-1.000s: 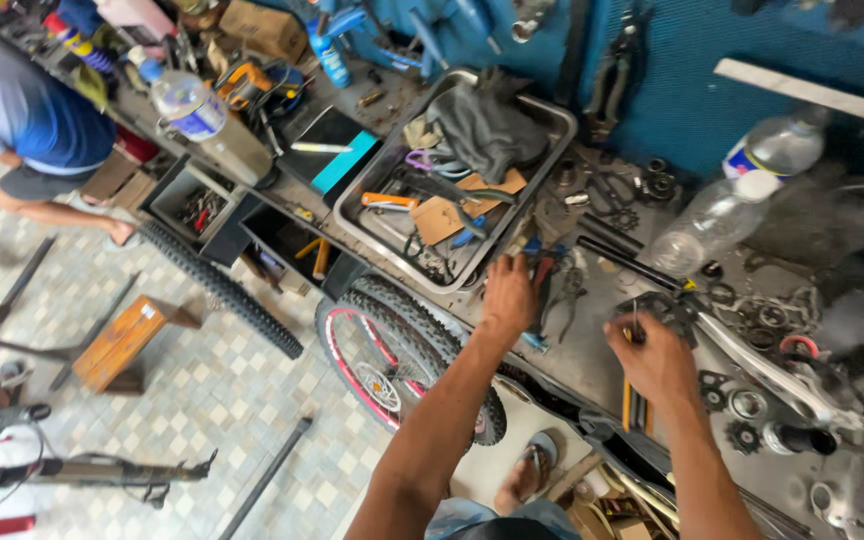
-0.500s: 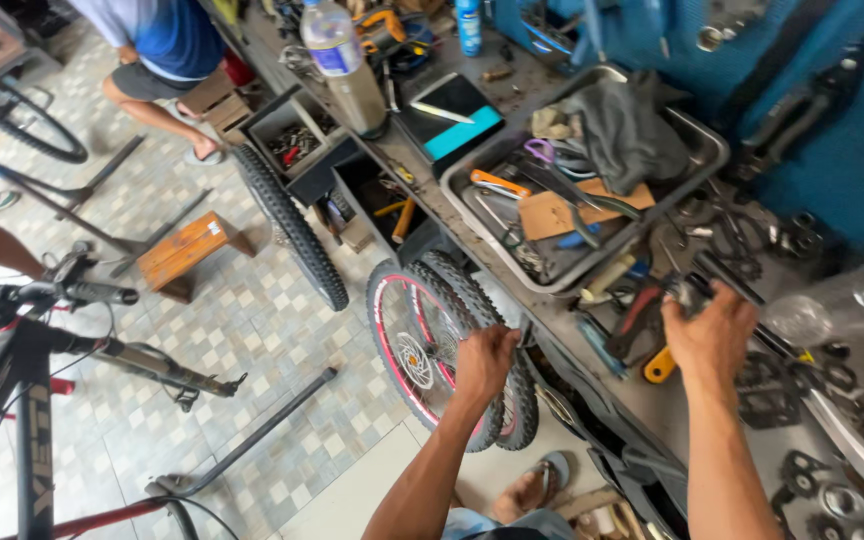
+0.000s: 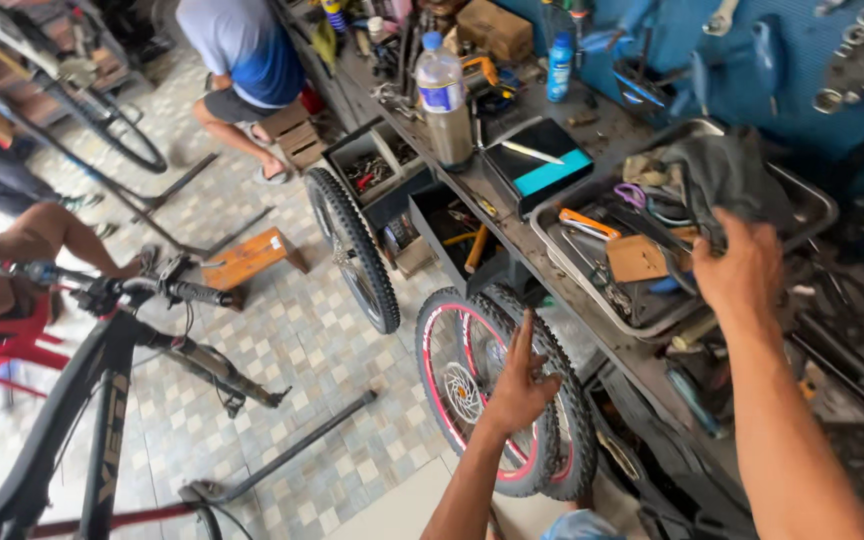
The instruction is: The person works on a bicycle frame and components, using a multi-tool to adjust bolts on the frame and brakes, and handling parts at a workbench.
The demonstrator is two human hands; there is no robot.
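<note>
Both forearms are bare, with no sleeve, glove, watch or ring in sight. The left hand [image 3: 515,385] shows its back, the fingers long and lean (nails short). The right hand [image 3: 742,268] also shows its back, above a sinewy forearm. A bit of light blue cloth shows low between the arms.

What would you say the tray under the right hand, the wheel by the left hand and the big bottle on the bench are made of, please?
Tray: likely sheet metal, dull grey with a rolled, scuffed rim. Wheel: black knobbly tyre, probably rubber; the red-trimmed rim with thin spokes looks metal. Bottle: clear, see-through plastic by its look, with a blue cap. The right hand reaches over the tray; the left hand is at the wheel.
</note>
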